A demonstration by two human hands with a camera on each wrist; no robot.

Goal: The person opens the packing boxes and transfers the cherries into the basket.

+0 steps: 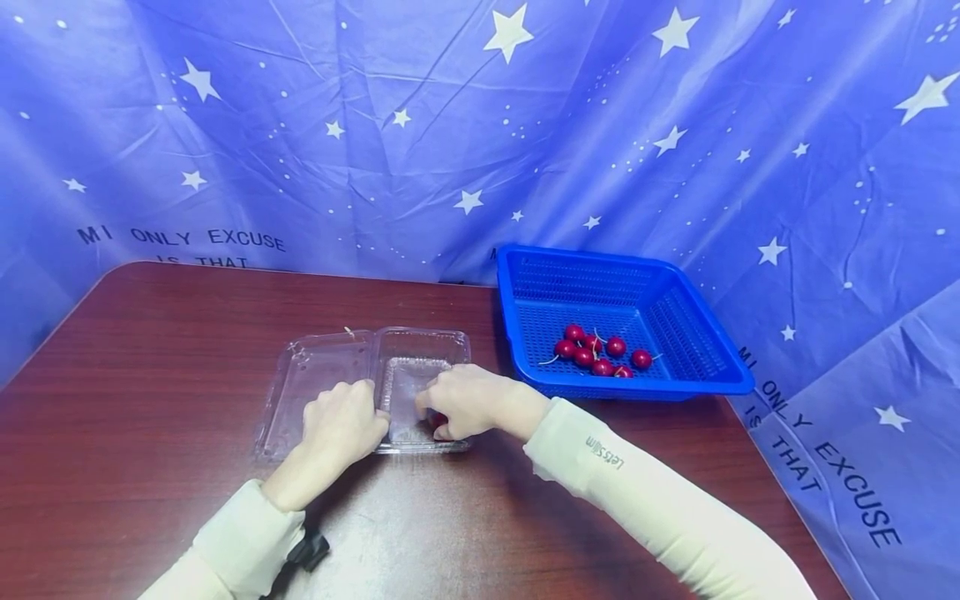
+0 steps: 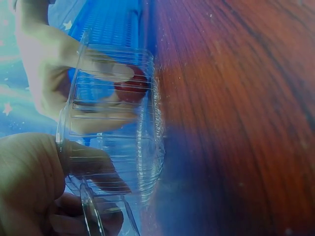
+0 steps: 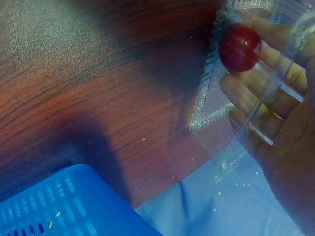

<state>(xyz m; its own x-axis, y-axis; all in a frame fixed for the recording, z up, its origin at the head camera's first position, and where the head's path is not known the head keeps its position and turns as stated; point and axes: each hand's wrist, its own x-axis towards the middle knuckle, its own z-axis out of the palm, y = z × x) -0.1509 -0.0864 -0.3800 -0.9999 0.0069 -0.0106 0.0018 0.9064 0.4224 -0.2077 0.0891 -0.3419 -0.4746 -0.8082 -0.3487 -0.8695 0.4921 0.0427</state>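
Observation:
A clear plastic clamshell box [image 1: 408,392] lies unfolded on the table, its lid [image 1: 322,358] spread to the left. My left hand [image 1: 341,425] grips the box near the hinge, the thumb over the wall and the other fingers curled outside, as the left wrist view shows. Reaching down into the box's right part, my right hand [image 1: 465,404] holds a red cherry [image 3: 239,47] between thumb and fingers, low by the box's bottom. In the left wrist view the same cherry [image 2: 132,84] shows through the clear wall.
A blue plastic basket [image 1: 701,350] stands right of the box, with several red cherries [image 1: 583,357] gathered near its front side. Behind the brown wooden table [image 1: 150,350] hangs a blue curtain [image 1: 420,150] with white stars.

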